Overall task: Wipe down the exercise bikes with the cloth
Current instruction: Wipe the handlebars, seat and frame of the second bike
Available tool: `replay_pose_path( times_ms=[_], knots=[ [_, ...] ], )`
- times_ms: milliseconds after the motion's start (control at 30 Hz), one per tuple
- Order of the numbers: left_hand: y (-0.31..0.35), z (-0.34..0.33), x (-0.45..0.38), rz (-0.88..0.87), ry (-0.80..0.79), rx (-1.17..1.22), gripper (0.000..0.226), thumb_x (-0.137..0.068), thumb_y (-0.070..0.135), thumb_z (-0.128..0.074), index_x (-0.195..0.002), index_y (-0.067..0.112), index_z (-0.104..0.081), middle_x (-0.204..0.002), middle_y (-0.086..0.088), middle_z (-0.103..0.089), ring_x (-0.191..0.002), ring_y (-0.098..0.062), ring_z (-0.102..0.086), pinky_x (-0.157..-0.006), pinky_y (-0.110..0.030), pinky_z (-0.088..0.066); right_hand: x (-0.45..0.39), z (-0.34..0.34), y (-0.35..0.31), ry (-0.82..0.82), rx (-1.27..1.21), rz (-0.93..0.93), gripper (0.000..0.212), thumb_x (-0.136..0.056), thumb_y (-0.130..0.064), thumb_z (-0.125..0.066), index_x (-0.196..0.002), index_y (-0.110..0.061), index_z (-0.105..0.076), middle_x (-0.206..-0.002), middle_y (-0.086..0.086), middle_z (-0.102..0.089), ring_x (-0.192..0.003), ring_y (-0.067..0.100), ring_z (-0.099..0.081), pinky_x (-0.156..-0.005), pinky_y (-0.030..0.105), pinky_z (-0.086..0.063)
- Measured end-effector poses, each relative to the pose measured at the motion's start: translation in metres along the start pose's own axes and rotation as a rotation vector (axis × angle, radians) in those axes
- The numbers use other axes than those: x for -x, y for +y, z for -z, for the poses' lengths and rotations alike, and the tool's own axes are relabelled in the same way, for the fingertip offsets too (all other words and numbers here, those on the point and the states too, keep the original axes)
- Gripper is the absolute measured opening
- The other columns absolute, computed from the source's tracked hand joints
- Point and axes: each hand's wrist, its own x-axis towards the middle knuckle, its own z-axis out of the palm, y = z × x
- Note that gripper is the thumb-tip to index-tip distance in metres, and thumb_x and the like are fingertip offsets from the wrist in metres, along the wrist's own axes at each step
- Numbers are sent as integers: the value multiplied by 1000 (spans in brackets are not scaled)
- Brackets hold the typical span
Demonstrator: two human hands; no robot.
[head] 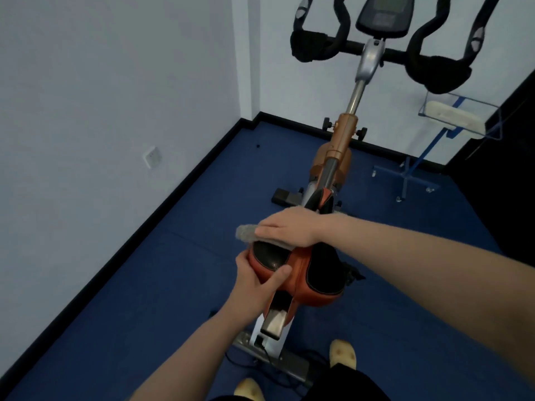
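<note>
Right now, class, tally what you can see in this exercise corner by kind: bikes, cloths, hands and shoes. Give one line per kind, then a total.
Exercise bikes: 1, the orange and black exercise bike
Cloths: 1, the grey cloth under the right hand
Hands: 2, right hand and left hand
Shoes: 2, yellow shoe and yellow shoe
Total: 6

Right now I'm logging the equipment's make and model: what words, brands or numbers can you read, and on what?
No text is readable.
Bike console: display and panel markings too blurred to read.
Saddle: a faint mark, illegible.
Handlebar grip plates: no legible print.
Wall socket: no lettering visible.
</note>
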Motion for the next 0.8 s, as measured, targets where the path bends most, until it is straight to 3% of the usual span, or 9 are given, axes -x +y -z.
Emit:
replay_pose_path(
  times_ms=[67,167,267,333,433,500,600,667,800],
  knots=[
    [0,-3,2,41,4,23,90,-71,48,-73,-139,22,-20,-132,5,-48,-116,-3,-55,-86,-16,-52,-2,12,7,-59,71,-76,45,-104,-50,-24,-130,-32,-56,-129,0,-61,-117,25,-55,-94,37,-40],
    [0,-2,2,30,11,32,77,-79,37,-74,-136,25,-24,-129,8,-50,-109,5,-56,-79,-7,-49,-5,6,-5,-71,305,-53,39,-104,-43,-22,-129,-34,-52,-129,0,-59,-115,28,-55,-92,51,-43],
    [3,1,-1,6,-20,-19,72,-78,35,-75,-130,31,-25,-129,11,-51,-109,11,-54,-80,-3,-44,8,-13,-17,78,120,130,40,-104,-47,-28,-119,-26,-59,-127,-5,-60,-116,21,-53,-94,48,-40],
    [3,3,-3,5,-42,-69,78,-72,42,-78,-130,34,-26,-131,8,-52,-116,4,-54,-88,-9,-46,16,-11,-13,68,-5,250,42,-103,-48,-32,-124,-24,-59,-131,-8,-57,-121,15,-48,-98,42,-35],
    [1,4,-5,32,-40,-92,99,-66,45,-84,-141,18,-26,-137,-2,-50,-123,-11,-54,-104,-32,-47,5,6,-2,-28,-55,16,47,-102,-54,-29,-128,-28,-58,-130,-5,-59,-119,19,-53,-100,43,-39],
    [0,3,-5,23,-33,-79,99,-65,42,-84,-141,14,-28,-137,-4,-52,-123,-14,-55,-105,-36,-47,-4,4,-10,-72,-2,-54,48,-101,-57,-28,-128,-32,-58,-133,-4,-58,-121,22,-53,-100,47,-40],
    [-1,-2,-5,-23,-6,-116,70,-72,37,-81,-131,16,-50,-126,-2,-63,-118,-13,-60,-101,-35,-50,-1,-14,-36,18,169,268,41,-99,-52,-37,-120,-29,-64,-130,-8,-59,-119,17,-50,-98,46,-38],
    [1,-5,-4,-38,8,-101,54,-81,27,-80,-128,14,-56,-122,-3,-66,-115,-14,-62,-99,-37,-51,-1,-14,-34,-12,116,366,37,-99,-48,-42,-115,-26,-67,-125,-9,-60,-116,14,-51,-98,43,-38],
    [8,-5,0,-20,13,14,61,-81,17,-80,-133,19,-48,-122,2,-67,-113,-9,-64,-94,-26,-53,-20,2,-22,-160,-140,113,36,-98,-55,-42,-103,-30,-68,-100,-14,-63,-97,12,-57,-93,36,-44]
  ],
)
